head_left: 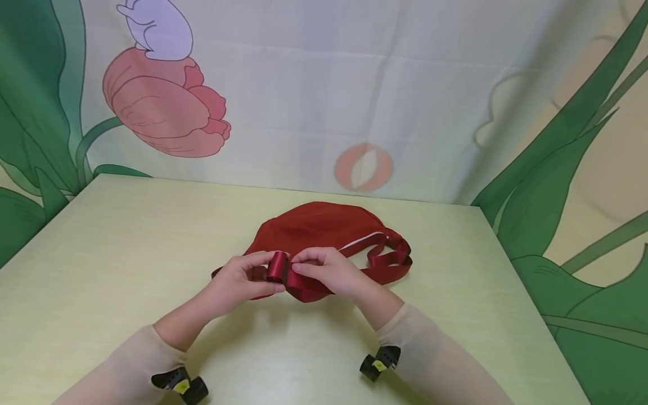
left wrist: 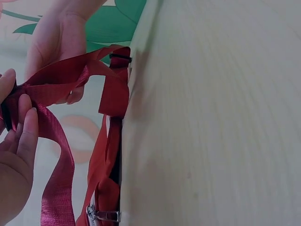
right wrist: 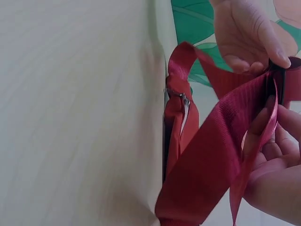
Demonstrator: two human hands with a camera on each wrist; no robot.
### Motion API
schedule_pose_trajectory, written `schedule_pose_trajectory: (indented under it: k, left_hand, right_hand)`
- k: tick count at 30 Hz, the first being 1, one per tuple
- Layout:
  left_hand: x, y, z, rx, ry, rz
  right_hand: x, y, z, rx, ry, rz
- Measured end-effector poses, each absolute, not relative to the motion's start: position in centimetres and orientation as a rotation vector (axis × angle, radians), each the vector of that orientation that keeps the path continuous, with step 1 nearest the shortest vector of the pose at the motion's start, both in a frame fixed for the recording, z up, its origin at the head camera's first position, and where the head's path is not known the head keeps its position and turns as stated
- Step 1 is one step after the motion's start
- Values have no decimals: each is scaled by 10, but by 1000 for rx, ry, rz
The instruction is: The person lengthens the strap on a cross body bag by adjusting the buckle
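Note:
A red fabric bag [head_left: 314, 225] with webbing straps lies on the table in the head view. At its near side, my left hand [head_left: 238, 281] holds a rolled loop of red strap [head_left: 276, 266] at a black slider buckle [right wrist: 276, 87]. My right hand [head_left: 334, 270] pinches the strap just right of that buckle. In the right wrist view a wide strap length [right wrist: 211, 150] runs down from the buckle, with my right hand's fingers [right wrist: 256, 129] between strap layers. A strap tail [left wrist: 59, 174] hangs below my left hand in the left wrist view. The fingers partly cover the buckle.
More strap [head_left: 397, 261] lies looped at the bag's right end. A metal zipper pull [left wrist: 104, 215] shows on the bag. The pale table [head_left: 126, 242] meets a printed curtain [head_left: 283, 101] at the back. Small black devices [head_left: 381, 363] are worn on both sleeved forearms.

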State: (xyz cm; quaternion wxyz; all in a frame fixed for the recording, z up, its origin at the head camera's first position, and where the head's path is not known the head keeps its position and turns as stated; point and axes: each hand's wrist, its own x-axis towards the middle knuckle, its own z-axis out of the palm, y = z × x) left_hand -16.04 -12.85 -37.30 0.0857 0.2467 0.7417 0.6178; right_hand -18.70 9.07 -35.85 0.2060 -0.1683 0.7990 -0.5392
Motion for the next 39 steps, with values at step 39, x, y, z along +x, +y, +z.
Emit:
schedule_pose_trajectory:
  k: [39]
  left_hand:
    - [-159,-131,-372,745,2198,1883]
  right_hand:
    - [-186,90,-354,-474,2233,-1516]
